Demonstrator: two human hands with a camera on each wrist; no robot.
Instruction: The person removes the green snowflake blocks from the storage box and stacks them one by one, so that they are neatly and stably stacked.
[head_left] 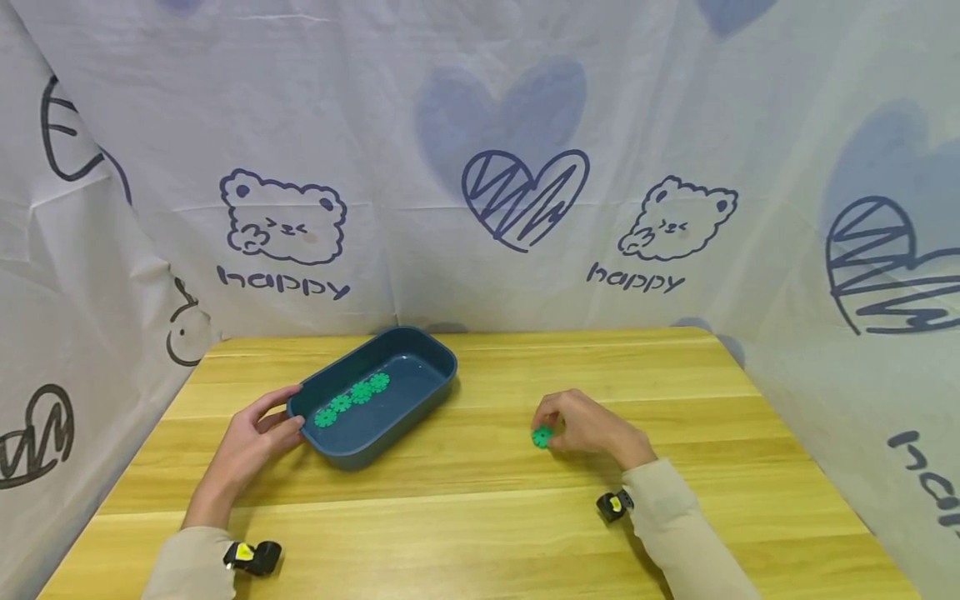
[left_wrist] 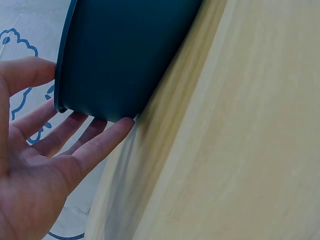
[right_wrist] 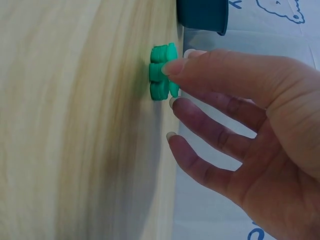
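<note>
My left hand holds the near left end of a dark blue rectangular tub; in the left wrist view the thumb meets its rim and the other fingers lie against the outer wall. Inside, several green flower-shaped pieces lie in a row along the tub's left side. To the right, my right hand pinches a green flower-shaped piece just above the table. The right wrist view shows that piece at the thumb, beside thicker green flower shapes; whether they are joined I cannot tell.
The wooden table bears the tub at its back left. Its far edge meets a white cloth printed with hearts and bears, which also hangs at both sides. Black wrist cameras sit at both cuffs.
</note>
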